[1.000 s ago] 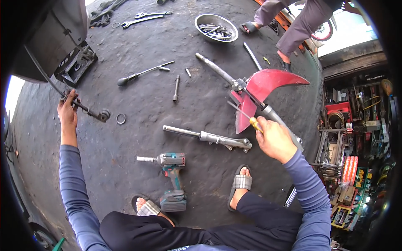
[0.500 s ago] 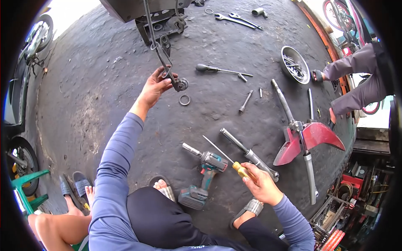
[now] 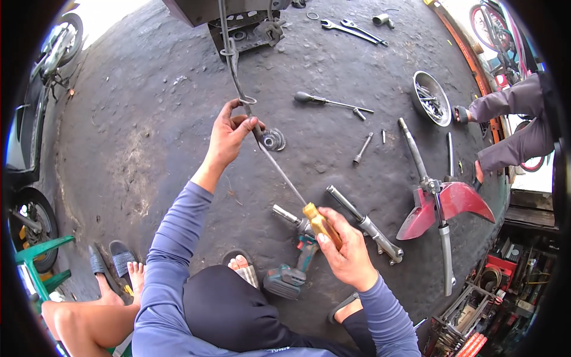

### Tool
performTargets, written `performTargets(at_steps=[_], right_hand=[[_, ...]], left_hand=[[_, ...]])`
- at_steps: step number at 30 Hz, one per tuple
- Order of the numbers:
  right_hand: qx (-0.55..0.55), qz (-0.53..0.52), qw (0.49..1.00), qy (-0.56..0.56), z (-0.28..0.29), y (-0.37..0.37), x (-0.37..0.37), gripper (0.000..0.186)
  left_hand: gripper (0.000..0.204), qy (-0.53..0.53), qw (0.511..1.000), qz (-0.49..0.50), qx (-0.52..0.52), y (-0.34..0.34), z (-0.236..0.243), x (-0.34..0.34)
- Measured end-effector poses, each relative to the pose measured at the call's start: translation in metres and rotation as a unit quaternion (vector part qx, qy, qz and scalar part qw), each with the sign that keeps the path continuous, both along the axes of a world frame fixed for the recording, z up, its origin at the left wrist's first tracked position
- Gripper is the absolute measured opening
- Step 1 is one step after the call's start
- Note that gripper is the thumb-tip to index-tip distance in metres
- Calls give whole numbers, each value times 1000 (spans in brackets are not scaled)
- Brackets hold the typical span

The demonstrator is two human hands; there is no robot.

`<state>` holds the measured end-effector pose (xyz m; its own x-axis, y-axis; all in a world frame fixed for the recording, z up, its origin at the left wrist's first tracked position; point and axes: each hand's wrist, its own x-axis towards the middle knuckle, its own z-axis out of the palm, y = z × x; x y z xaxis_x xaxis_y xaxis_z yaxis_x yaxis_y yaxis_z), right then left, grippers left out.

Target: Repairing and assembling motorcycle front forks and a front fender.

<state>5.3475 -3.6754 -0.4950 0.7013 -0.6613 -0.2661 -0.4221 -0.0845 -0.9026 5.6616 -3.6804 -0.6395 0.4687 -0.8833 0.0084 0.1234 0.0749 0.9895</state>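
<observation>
My left hand (image 3: 231,138) is closed round the lower end of a dark cable (image 3: 234,74) that hangs from a motorcycle part above. At that end is a small round metal fitting (image 3: 271,140), overlapping a toothed ring on the floor behind it. A yellow-handled screwdriver (image 3: 322,224) is gripped in my right hand (image 3: 351,253). Its long shaft slants up and left, and the tip is at the cable end by my left fingers; whether it touches is hard to tell. Under my right hand lies a teal and black cordless impact wrench (image 3: 287,282), partly covered.
A fork tube (image 3: 363,222) and a red fender with fork legs (image 3: 461,202) lie to the right. Beyond are a metal bowl of bolts (image 3: 432,99), a black-handled screwdriver (image 3: 324,101) and wrenches (image 3: 351,31). Another person's legs (image 3: 511,125) stand at right; bare legs (image 3: 89,315) show at left.
My right hand has lifted the screwdriver up and left, bringing its tip to the cable end. My left hand has come slightly nearer with the cable. The whole view has shifted a little.
</observation>
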Motion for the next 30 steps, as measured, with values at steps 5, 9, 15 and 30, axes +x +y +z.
performTargets(at_steps=[5,9,15,30], right_hand=[[-223,25,970,-92,3,-42,49,43],[-314,89,945,29,22,-67,53,43],[-275,99,952,90,33,-33,-3,44],[-197,56,978,-48,36,-4,6,48]], left_hand=[[52,36,999,-18,0,11,7,-15],[60,71,997,4,-20,22,8,-34],[63,146,988,34,-40,49,2,-50],[14,465,862,-121,-162,60,19,-71]])
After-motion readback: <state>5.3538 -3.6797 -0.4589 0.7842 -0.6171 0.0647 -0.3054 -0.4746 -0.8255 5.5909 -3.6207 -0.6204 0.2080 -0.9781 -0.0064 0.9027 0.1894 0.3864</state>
